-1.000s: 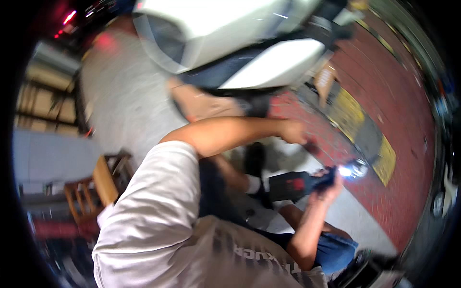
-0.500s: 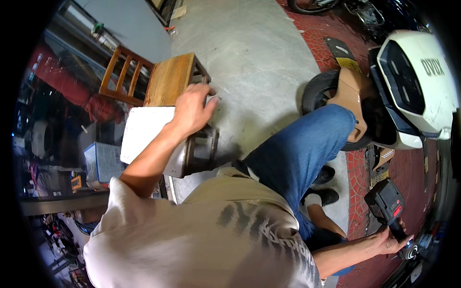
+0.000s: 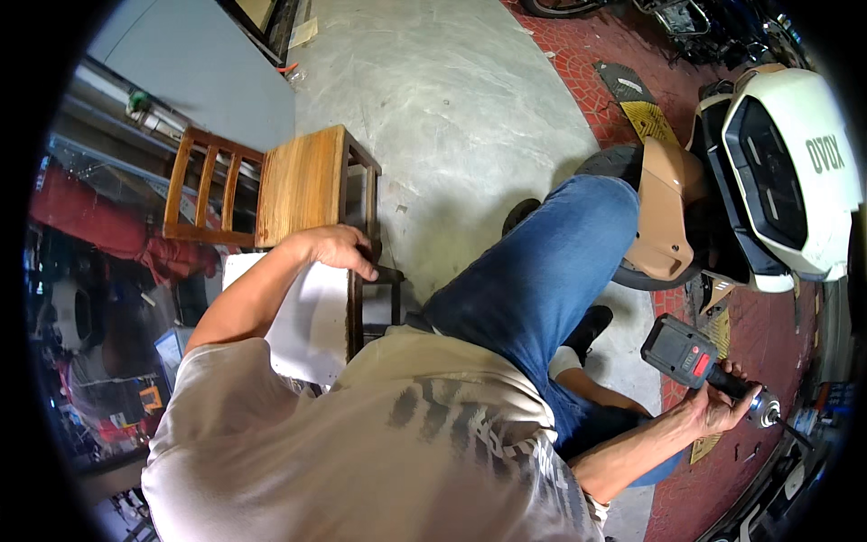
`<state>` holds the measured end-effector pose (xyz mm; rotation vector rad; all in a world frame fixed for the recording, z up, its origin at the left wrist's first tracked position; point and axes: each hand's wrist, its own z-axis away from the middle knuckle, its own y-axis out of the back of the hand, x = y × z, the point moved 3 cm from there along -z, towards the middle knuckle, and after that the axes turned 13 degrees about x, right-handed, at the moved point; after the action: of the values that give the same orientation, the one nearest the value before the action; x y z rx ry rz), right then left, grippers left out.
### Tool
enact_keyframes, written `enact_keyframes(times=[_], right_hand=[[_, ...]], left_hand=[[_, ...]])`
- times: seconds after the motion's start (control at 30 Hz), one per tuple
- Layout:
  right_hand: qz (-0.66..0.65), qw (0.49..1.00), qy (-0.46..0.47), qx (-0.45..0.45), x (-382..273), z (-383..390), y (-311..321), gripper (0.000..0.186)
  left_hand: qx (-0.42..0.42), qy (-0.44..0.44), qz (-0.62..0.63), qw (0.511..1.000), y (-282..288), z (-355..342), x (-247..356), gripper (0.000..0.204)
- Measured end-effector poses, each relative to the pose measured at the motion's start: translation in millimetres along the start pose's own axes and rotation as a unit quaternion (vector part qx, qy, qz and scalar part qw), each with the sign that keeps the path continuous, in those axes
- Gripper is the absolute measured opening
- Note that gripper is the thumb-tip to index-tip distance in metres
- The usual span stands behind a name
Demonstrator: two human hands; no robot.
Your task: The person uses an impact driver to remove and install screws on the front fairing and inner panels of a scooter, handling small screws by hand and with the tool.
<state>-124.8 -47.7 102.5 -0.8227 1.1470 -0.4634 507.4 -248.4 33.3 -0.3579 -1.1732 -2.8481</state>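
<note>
My left hand (image 3: pixel 336 248) rests at the edge of a white-topped stool (image 3: pixel 312 307), beside a wooden chair (image 3: pixel 302 194) with a slatted back. Its thumb stands apart from the fingers, with nothing visible in the hand. On the right, my right hand (image 3: pixel 715 411) is wrapped round the handle of a cordless drill (image 3: pixel 682 352). The drill's black battery with a red patch points back toward my legs. A long thin bit sticks out of its silver chuck, away from me.
A white and tan scooter (image 3: pixel 790 172) stands at the right, its front wheel near my knee. Another motorcycle (image 3: pixel 713 27) is behind it. Glass (image 3: pixel 99 298) runs along the left. Grey concrete floor (image 3: pixel 442 117) meets red paving (image 3: pixel 578 90).
My left hand has drawn back toward me, from the chair's edge to the white stool. My right hand has shifted left and up with the drill, whose bit now shows. My legs have shifted.
</note>
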Motion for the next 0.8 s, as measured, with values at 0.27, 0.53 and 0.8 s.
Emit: enact_keyframes(times=[0.27,0.53,0.8], right_hand=[[0.064,0.98,-0.144,-0.119,76.0,5.6,-37.5,0.043],[0.063,0.958,-0.185,-0.209,122.1,36.4,-91.2,0.047],[0.076,0.95,-0.209,-0.219,109.0,33.1,-63.1,0.048]], left_hand=[[0.011,0.07,0.022,0.997,19.2,12.4,-44.4,0.092],[0.044,0.086,0.046,0.994,33.4,32.3,-44.2,0.089],[0.085,0.124,0.054,0.987,30.3,14.4,-61.6,0.111]])
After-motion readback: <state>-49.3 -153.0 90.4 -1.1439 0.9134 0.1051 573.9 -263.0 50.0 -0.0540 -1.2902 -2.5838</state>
